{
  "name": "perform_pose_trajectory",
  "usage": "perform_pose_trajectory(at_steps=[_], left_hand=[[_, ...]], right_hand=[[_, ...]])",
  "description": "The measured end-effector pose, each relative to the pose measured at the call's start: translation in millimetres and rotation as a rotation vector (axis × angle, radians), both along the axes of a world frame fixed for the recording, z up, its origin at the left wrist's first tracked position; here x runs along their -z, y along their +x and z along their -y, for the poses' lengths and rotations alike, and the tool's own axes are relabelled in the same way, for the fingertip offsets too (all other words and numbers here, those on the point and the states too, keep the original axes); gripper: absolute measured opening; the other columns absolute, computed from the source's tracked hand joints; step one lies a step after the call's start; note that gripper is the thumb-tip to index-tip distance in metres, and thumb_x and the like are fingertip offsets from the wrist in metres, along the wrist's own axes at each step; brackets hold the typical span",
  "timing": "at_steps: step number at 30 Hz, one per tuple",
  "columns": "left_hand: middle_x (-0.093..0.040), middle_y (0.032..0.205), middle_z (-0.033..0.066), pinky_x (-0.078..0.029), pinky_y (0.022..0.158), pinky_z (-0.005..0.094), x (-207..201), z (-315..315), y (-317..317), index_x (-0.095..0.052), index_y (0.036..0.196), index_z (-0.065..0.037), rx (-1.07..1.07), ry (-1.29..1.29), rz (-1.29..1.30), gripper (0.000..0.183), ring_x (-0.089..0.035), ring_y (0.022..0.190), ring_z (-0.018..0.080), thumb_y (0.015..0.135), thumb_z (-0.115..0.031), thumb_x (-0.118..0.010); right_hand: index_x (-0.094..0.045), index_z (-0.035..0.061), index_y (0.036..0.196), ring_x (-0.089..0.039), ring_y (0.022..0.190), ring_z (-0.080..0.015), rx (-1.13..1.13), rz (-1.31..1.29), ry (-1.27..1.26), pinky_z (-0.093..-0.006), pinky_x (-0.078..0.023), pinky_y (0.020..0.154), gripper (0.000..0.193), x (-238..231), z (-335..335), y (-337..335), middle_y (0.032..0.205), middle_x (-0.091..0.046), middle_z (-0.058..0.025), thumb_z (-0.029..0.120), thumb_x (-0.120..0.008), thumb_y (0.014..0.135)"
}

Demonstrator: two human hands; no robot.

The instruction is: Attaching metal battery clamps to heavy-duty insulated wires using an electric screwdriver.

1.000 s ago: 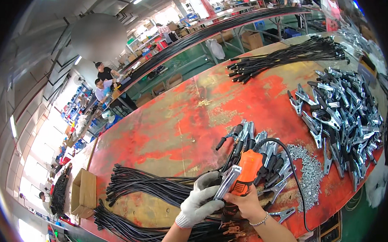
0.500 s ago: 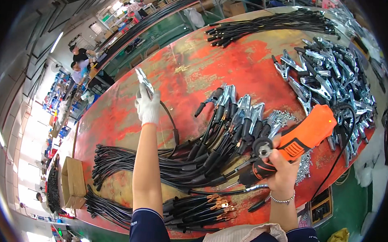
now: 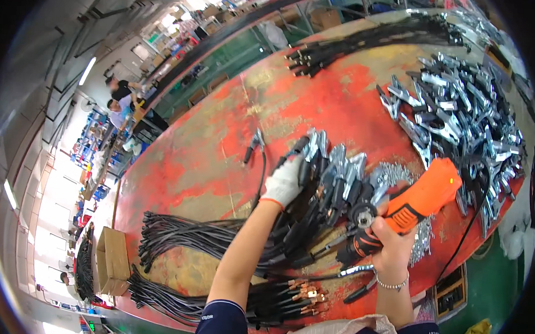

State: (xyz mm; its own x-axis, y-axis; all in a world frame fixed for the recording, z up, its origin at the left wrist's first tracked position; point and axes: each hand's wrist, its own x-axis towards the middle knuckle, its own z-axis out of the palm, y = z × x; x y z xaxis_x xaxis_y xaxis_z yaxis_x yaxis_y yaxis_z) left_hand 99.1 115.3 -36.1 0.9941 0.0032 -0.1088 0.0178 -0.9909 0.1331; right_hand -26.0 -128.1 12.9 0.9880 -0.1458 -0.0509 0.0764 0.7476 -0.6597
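My left hand [image 3: 285, 182], in a white glove, is closed around the black handle of a spring clamp [image 3: 304, 171] at the left of a row of clamps; its fingertips are partly hidden and blurred. Silver-jawed clamps [image 3: 337, 164] lie there on the ends of black cables [image 3: 193, 235]. To the left of that hand, a single clamp [image 3: 256, 144] rests on the table with its cable trailing toward me. My bare right hand [image 3: 392, 244] grips an orange and black corded power tool [image 3: 424, 195], held above small screws [image 3: 395, 175].
A large heap of clamps [image 3: 455, 115] covers the right of the red, worn table [image 3: 202, 158]. Cables with copper ends [image 3: 301, 294] lie nearest me. Another cable bundle [image 3: 368, 43] is at the far edge. A cardboard box [image 3: 113, 262] stands at left; people [image 3: 122, 104] work beyond.
My left hand has let go of the clamp it held up, which now lies on the table, and has moved right and nearer to the row of clamps. The power tool stays in my right hand.
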Motion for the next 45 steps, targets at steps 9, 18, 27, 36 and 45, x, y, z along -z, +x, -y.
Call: perform_pose_trajectory(at_steps=[9, 18, 27, 36, 45], left_hand=[[-0.062, 0.117, 0.0119, -0.048, 0.087, 0.0441, -40, 22, 20, -0.049, 0.131, -0.028, -0.089, 0.129, -0.193, 0.043, -0.059, 0.110, 0.0303, 0.090, -0.017, -0.046], [-0.065, 0.105, 0.0163, -0.049, 0.074, 0.0549, -17, 21, 24, -0.049, 0.117, -0.008, -0.181, 0.185, -0.018, 0.036, -0.062, 0.102, 0.0349, 0.094, -0.034, -0.044], [-0.066, 0.099, 0.0183, -0.050, 0.070, 0.0509, -65, 12, -10, -0.051, 0.112, -0.009, -0.246, 0.082, 0.166, 0.040, -0.065, 0.086, 0.0375, 0.094, -0.043, -0.043], [-0.058, 0.090, 0.0076, -0.044, 0.056, 0.0208, -89, -15, -90, -0.048, 0.108, -0.001, -0.423, -1.561, 0.649, 0.022, -0.051, 0.065, 0.0088, 0.093, -0.017, -0.054], [-0.058, 0.081, 0.0109, -0.045, 0.053, 0.0255, -78, 23, -201, -0.047, 0.100, -0.005, -0.402, -1.799, 0.265, 0.015, -0.054, 0.061, 0.0159, 0.088, -0.006, -0.057]], right_hand=[[-0.037, 0.0029, 0.130, -0.057, 0.068, -0.0116, 0.077, -0.010, 0.041, -0.0263, -0.051, 0.062, 0.063, -6, 15, -1, 0.088, -0.058, -0.0044, -0.012, -0.065, 0.074], [-0.035, 0.0033, 0.135, -0.057, 0.070, -0.0121, 0.067, 0.032, 0.071, -0.0267, -0.051, 0.063, 0.068, -2, 18, -4, 0.089, -0.058, -0.0050, -0.011, -0.066, 0.075], [-0.035, 0.0037, 0.135, -0.057, 0.070, -0.0119, 0.062, 0.049, 0.038, -0.0265, -0.051, 0.062, 0.070, 0, 20, -5, 0.089, -0.058, -0.0047, -0.008, -0.069, 0.075], [-0.036, 0.0044, 0.135, -0.057, 0.065, -0.0114, 0.023, 0.071, 0.009, -0.0244, -0.051, 0.059, 0.067, -2, 10, -11, 0.087, -0.056, -0.0030, -0.007, -0.065, 0.075], [-0.038, 0.0009, 0.130, -0.061, 0.081, -0.0097, -0.160, 0.098, -0.055, -0.0241, -0.050, 0.076, 0.072, 1, -15, -25, 0.087, -0.062, -0.0034, -0.007, -0.075, 0.068]])
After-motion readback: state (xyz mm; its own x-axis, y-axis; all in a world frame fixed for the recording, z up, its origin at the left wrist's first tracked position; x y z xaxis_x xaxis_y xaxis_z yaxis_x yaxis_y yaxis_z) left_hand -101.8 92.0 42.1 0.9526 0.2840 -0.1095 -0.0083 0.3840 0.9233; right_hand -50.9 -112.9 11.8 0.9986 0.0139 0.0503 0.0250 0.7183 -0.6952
